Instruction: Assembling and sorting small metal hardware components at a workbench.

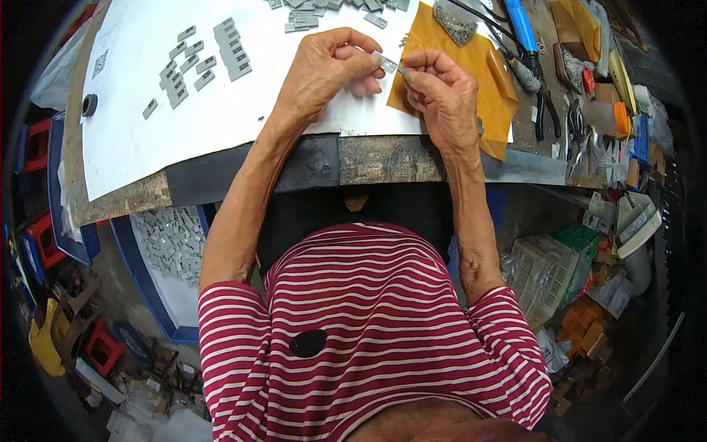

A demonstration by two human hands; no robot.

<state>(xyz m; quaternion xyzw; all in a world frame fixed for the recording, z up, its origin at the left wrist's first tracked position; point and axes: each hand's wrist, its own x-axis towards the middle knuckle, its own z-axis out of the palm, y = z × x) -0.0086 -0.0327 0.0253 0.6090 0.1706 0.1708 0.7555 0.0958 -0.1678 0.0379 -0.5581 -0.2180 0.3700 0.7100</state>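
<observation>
Above the white sheet, near the table's front edge, my left hand pinches a small grey rectangular piece with a slot in it. My right hand is closed in a pinch at the piece's right end. Whatever its fingertips hold is too small to make out. Under my right hand lies a brown paper sheet, with a clear bag of tiny metal parts on its far side. Similar grey pieces sit in rows at the left, and a loose pile lies at the far edge.
Pliers and a blue-handled tool lie on the right, beside assorted clutter. A black ring rests at the left edge. Below the table, a blue tray holds many grey pieces, and crates stand at the lower right.
</observation>
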